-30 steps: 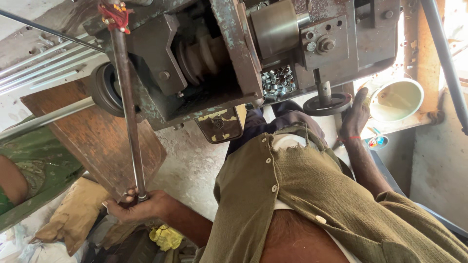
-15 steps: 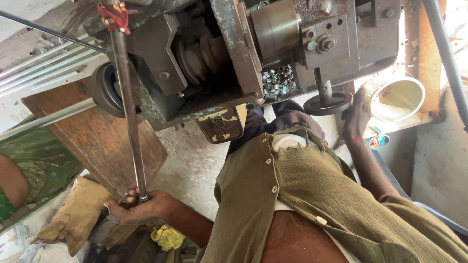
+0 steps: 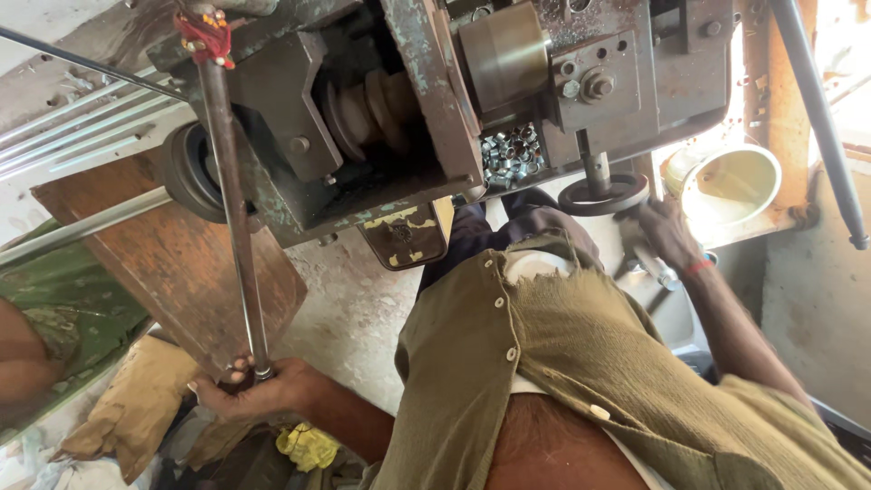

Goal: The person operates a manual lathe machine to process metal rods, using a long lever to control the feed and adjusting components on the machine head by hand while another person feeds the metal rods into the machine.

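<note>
Steel lever rod (image 3: 231, 218) sits gripped in my left hand (image 3: 254, 388); my right hand (image 3: 665, 231) clutches the handwheel's handle (image 3: 655, 265), nuts (image 3: 510, 156) heaped above my shirt (image 3: 581, 363).

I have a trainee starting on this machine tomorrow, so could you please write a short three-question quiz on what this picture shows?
1. True or false: the left hand grips the lower end of the long metal lever.
2. What does the right hand rest on? A) the pale bowl B) the black handwheel C) the wooden board
3. Fill in: the small heap under the machine's metal cylinder is made of shiny metal ____.

Key: 1 true; 2 B; 3 nuts.
</note>
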